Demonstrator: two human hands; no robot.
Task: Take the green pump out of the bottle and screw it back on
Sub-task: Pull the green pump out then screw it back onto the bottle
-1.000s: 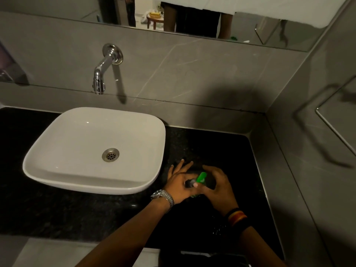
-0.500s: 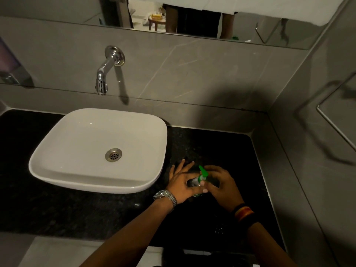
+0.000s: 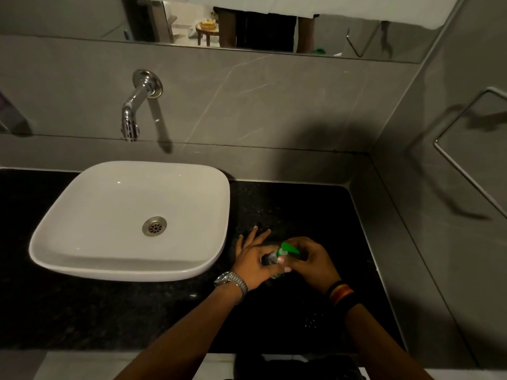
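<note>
The green pump (image 3: 288, 248) sits on top of a small bottle (image 3: 277, 276) that stands on the black counter (image 3: 109, 311), right of the basin. My left hand (image 3: 253, 263) wraps the bottle's neck with thumb and palm, its other fingers spread outward. My right hand (image 3: 311, 263) curls around the pump from the right, fingertips pinching its collar. The pump's spout points up and to the right. The hands hide most of the bottle; only a sliver of its green body shows below them.
A white square basin (image 3: 131, 218) with a metal drain stands left of the hands. A chrome tap (image 3: 135, 105) juts from the grey tiled wall above it. A metal towel rail (image 3: 466, 160) hangs on the right wall. A mirror strip runs along the top.
The pump's spout has turned from pointing up-left of the right hand to pointing further right, and my right fingers have shifted around the collar. The camera view slid slightly.
</note>
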